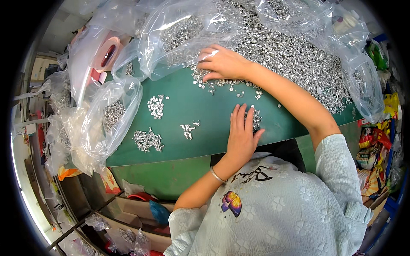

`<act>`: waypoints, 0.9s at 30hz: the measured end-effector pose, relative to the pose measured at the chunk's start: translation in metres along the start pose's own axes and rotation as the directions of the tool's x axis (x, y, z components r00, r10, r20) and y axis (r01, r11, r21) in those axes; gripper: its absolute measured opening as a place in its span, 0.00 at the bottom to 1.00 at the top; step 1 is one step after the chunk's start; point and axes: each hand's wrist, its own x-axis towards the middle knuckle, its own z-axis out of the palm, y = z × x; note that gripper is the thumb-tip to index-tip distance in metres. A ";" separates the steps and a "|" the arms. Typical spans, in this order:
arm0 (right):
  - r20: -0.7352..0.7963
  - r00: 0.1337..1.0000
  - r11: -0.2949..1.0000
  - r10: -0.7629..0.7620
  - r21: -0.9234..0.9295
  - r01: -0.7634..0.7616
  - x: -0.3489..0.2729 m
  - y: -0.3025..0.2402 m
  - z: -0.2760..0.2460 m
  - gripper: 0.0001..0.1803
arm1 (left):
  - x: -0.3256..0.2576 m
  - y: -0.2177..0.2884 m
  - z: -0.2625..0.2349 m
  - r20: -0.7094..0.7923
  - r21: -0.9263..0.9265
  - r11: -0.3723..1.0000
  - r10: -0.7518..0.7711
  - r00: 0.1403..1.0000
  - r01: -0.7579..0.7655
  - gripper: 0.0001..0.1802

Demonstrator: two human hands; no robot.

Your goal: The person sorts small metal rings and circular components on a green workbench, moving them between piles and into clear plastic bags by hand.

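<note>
My right hand (225, 64) reaches across to the near edge of a large heap of small curved silver metal pieces (294, 59). Its fingers are apart and slightly bent over the pieces; what lies under the fingertips is hidden. Flat on the green tabletop (205, 109) rests my left hand (242, 135), fingers stretched out beside a small cluster of silver pieces (256, 118) and partly covering it. Left of it lie a few curved pieces (188, 129), a denser pile of curved pieces (148, 141) and a group of small rounder silver pieces (156, 106).
Clear plastic bags (111, 123) holding more pieces stand at the table's left. Another plastic sheet (171, 38) covers part of the heap. A pink container (106, 53) with a dark oval object is at the far left. Colourful packets (371, 141) lie at the right, and drawers (141, 209) sit below.
</note>
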 end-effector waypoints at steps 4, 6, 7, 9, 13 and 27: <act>-0.241 0.954 0.965 0.178 0.231 -0.121 -0.021 -0.004 -0.020 0.15 | 0.005 -0.016 -0.007 -0.078 -0.006 1.000 -0.029 0.997 0.029 0.29; -0.042 0.936 0.904 0.349 0.279 -0.324 -0.050 -0.019 -0.049 0.12 | 0.016 -0.032 -0.016 -0.166 0.124 0.992 -0.011 0.986 0.032 0.22; 0.084 0.903 0.849 0.421 0.315 -0.425 -0.066 -0.026 -0.064 0.11 | 0.021 -0.039 -0.022 -0.186 0.235 0.972 0.022 0.982 0.022 0.22; 0.331 0.813 0.731 0.479 0.362 -0.578 -0.086 -0.047 -0.081 0.12 | 0.036 -0.046 -0.028 -0.223 0.294 0.946 -0.067 0.972 0.133 0.20; 0.157 0.924 0.909 0.350 0.181 -0.375 -0.101 -0.069 -0.059 0.13 | 0.054 -0.066 -0.035 -0.167 0.145 0.978 -0.127 0.978 0.152 0.13; 0.141 0.940 0.887 0.310 0.313 -0.340 -0.060 -0.080 -0.025 0.07 | 0.024 -0.057 -0.053 -0.253 -0.116 0.979 -0.195 0.948 0.170 0.21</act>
